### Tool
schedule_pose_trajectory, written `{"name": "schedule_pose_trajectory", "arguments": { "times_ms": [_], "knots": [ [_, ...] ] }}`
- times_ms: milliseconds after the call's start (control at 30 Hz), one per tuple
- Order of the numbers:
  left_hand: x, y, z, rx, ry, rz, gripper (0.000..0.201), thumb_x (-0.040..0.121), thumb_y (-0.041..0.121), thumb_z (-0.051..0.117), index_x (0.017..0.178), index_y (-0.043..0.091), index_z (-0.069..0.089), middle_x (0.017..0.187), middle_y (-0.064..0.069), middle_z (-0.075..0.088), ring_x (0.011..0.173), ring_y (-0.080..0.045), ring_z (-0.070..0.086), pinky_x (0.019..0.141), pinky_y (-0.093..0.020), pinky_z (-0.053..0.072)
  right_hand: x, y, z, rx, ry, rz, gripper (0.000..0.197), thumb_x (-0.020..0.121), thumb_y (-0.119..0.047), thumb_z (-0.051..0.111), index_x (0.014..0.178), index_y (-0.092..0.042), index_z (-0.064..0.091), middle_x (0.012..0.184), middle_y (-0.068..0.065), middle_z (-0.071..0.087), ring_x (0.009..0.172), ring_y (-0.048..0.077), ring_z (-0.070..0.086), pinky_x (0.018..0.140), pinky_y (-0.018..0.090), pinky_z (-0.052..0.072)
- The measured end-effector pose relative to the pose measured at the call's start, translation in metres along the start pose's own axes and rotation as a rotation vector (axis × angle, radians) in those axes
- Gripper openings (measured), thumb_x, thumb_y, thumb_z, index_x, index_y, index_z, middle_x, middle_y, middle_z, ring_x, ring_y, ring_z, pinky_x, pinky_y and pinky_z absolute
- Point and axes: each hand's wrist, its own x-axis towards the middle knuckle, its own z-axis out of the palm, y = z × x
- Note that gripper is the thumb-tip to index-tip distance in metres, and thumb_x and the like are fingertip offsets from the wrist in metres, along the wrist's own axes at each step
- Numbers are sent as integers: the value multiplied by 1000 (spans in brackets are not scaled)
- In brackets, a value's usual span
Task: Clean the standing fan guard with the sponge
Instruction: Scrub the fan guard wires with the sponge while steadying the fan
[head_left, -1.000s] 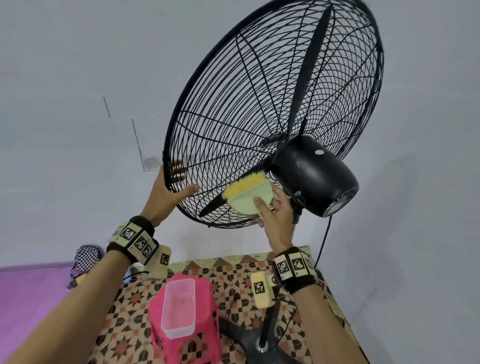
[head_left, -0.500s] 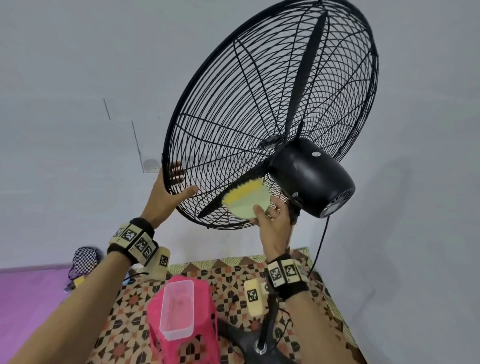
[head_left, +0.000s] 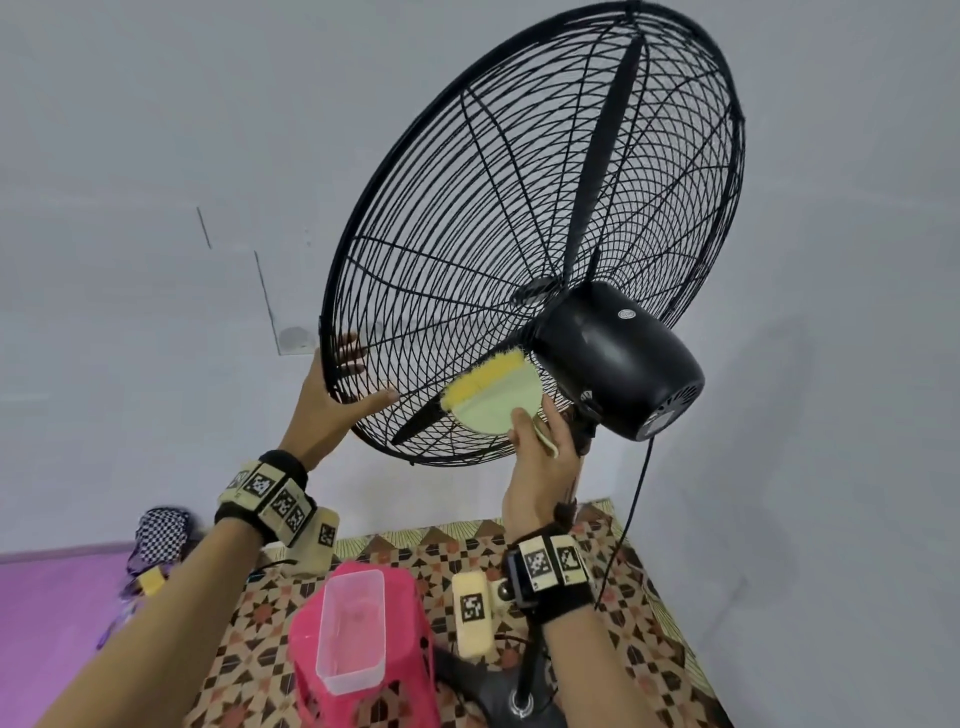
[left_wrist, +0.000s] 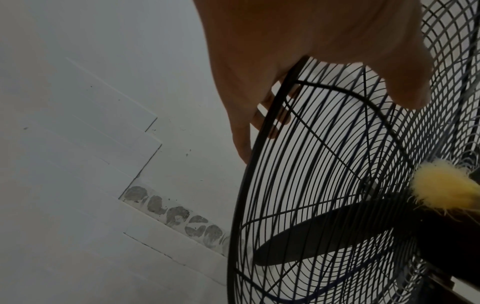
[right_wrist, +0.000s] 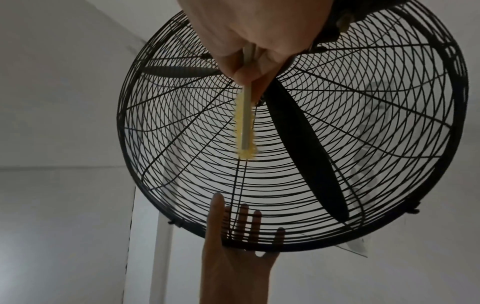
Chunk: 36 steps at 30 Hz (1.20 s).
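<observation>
The black wire fan guard (head_left: 467, 208) tilts above me, its motor housing (head_left: 618, 358) toward me. My right hand (head_left: 540, 447) pinches a yellow and pale green sponge (head_left: 493, 400) and holds it against the rear wires just left of the motor. In the right wrist view the sponge (right_wrist: 245, 123) is edge-on below my right hand (right_wrist: 249, 30). My left hand (head_left: 332, 400) holds the guard's lower left rim, thumb on the rear side and fingers on the front. The left wrist view shows that hand (left_wrist: 285, 61) over the guard's rim (left_wrist: 257, 154), with the sponge (left_wrist: 441, 189) at the right.
A black fan blade (head_left: 602, 156) stands still inside the guard. Below me a pink stool (head_left: 410, 654) carries a clear plastic container (head_left: 353, 629). The fan pole (head_left: 530, 670) and its cable (head_left: 634, 509) run down to a patterned mat (head_left: 649, 623). Grey walls close in behind and at the right.
The sponge has shifted only a little against the wires beside the motor. My left hand keeps the same hold on the rim.
</observation>
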Motion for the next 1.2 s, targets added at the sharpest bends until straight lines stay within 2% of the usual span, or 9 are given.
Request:
{"name": "schedule_pose_trajectory", "arguments": {
  "times_ms": [200,300,433,533,667,800,1000,1133,1200],
  "knots": [
    [1,-3,0,0,2,-7,112,59,63,90,154,30,40,145,9,57,122,9,57,101,-27,45,-1,7,6,-131,86,-56,34,86,-8,81,115,-23,68,105,-1,73,85,5,73,65,18,56],
    [0,-3,-1,12,12,0,111,59,64,89,153,29,40,144,9,57,119,12,57,102,-28,45,-2,11,0,-157,101,15,35,88,-4,78,116,-19,64,105,6,71,76,17,74,65,23,59],
    [-2,-4,0,27,8,-7,110,62,64,89,154,31,39,147,10,55,127,-1,58,105,-35,44,-1,11,-4,-165,82,-29,30,87,-9,81,110,-25,69,104,4,75,84,17,76,66,18,58],
    [0,-4,0,30,14,-10,109,62,65,89,154,31,39,146,11,56,129,-6,58,109,-41,45,-3,3,7,-100,46,-68,37,87,-13,83,123,-21,74,89,-10,78,84,6,74,75,20,59],
    [-3,-4,-1,30,24,-20,110,61,66,89,153,31,40,143,13,57,129,-8,58,112,-46,45,-11,12,15,-181,-19,-134,49,91,-19,79,137,-32,66,105,-2,79,91,16,74,79,37,64],
    [-4,-1,0,33,18,-19,112,59,67,88,153,31,39,143,12,57,128,-2,56,110,-41,44,-11,12,14,-158,-69,-45,57,99,-5,66,147,-34,56,112,-18,67,91,3,71,76,48,65],
    [-2,-4,-1,32,10,-23,112,61,65,89,154,31,38,146,10,56,130,-8,57,108,-39,44,1,-6,20,-133,2,-115,44,98,-3,66,138,-20,59,99,-17,68,76,-3,73,69,40,64],
    [-2,-5,-2,29,15,-20,111,61,66,88,154,31,39,146,8,56,130,-10,57,109,-41,44,1,3,15,-193,19,-71,43,98,-7,67,136,-26,63,113,-7,69,100,14,73,71,46,65],
    [-2,-6,-1,29,16,-19,109,62,66,88,153,31,39,146,9,56,130,-10,57,110,-42,44,3,-1,9,-210,-24,-86,42,98,-8,67,133,-31,63,121,1,68,103,14,72,72,45,65]
  ]
}}
